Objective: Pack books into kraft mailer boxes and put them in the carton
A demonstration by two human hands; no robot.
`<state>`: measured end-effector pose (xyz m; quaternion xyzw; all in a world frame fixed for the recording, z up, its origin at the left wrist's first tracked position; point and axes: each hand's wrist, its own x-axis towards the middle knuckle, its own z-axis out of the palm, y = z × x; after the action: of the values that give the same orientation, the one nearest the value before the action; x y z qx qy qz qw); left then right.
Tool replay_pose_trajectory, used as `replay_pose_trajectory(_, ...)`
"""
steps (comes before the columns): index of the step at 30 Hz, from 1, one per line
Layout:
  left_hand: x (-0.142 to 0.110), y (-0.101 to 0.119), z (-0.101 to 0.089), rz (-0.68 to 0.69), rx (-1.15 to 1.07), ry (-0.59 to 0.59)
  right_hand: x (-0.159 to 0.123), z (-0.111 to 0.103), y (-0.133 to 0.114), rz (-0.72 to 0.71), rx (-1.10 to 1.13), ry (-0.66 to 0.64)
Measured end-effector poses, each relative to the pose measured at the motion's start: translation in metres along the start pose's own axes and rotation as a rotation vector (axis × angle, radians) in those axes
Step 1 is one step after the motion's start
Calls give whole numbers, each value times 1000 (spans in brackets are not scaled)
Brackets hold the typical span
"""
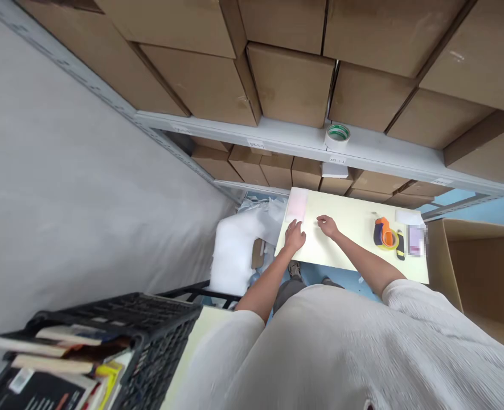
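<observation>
On the pale yellow tabletop (341,208) lies a flat pinkish rectangle (296,204) that looks wrapped in white translucent sheet, at the left end. My left hand (294,237) rests at its near edge, fingers loosely bent and apart, thumb towards the right. A short way to the right, my right hand (327,226) hovers low over the table with its fingers curled together; anything between them is too small to make out. An orange tape dispenser (384,232) with a roll of clear tape and a black-and-yellow cutter (400,246) lie farther right.
Cardboard boxes (290,85) fill the shelving above and behind the table. A tape roll (337,135) sits on the shelf edge. White foam wrap (234,245) is heaped at left. An open carton (482,273) stands right. A black crate (162,336) holds books (42,387).
</observation>
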<state>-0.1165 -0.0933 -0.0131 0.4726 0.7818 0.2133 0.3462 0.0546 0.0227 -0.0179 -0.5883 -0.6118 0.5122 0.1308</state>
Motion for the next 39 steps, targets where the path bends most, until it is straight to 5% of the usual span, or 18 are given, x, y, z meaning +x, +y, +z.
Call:
replay_pose_trajectory(8, -85, 19, 40, -93, -29, 154, -41, -20, 29, -179, -68, -143)
replay_pose_trajectory(17, -180, -5, 36, -251, -46, 332, -87, 21, 11, -374, -143, -341)
replay_pose_trajectory(26, -301, -64, -9, -382, -98, 635, -177, 143, -38, -585, -239, -615)
replay_pose_trajectory(39, -598, -170, -100, -374, 107, 1035, -452, 352, -96, -1035, -43, -985)
